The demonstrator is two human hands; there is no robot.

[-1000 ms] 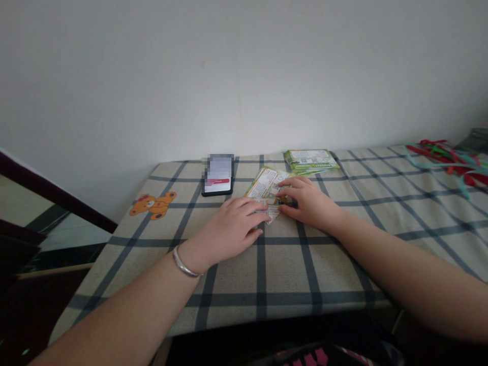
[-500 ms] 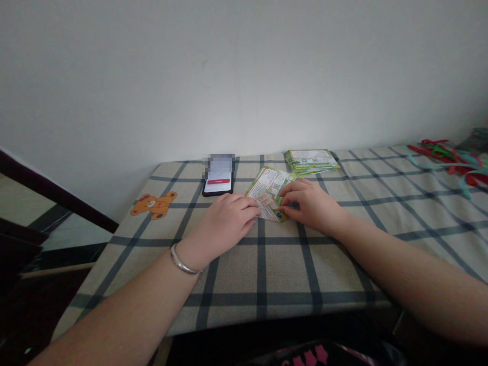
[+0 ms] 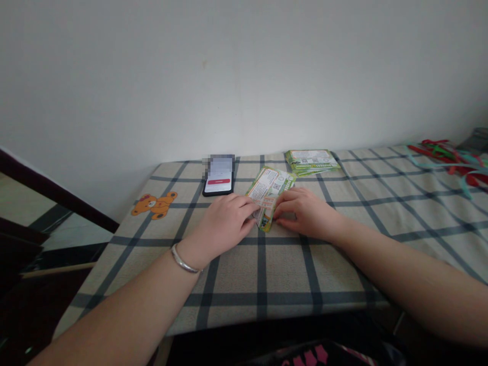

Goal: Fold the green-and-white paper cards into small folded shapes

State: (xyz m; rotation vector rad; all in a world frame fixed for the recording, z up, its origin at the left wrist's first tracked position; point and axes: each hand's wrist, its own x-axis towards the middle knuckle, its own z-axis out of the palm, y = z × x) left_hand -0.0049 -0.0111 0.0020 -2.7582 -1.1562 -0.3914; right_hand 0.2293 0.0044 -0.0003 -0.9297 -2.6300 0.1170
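A green-and-white printed card (image 3: pixel 266 182) lies on the checked tablecloth between my hands. Its near end (image 3: pixel 266 216), with orange-tinted print, is angled differently from the far part; whether this is a fold or a second sheet, I cannot tell. My left hand (image 3: pixel 231 218), with a silver bangle at the wrist, grips the near left edge between thumb and fingers. On the opposite side, my right hand (image 3: pixel 301 211) has curled fingers pinching the right edge. Beyond the right hand rests a stack of similar cards (image 3: pixel 312 158), slightly fanned at its lower side.
A phone (image 3: pixel 218 178) with a lit screen lies behind my left hand, near the wall. An orange teddy bear cutout (image 3: pixel 154 205) is flat on the cloth at left. Tangled red, green and pale blue ribbons (image 3: pixel 450 157) lie at far right.
My right hand has shifted slightly toward me and left. The near end of the card has turned and now points more toward me. My left hand has barely moved.
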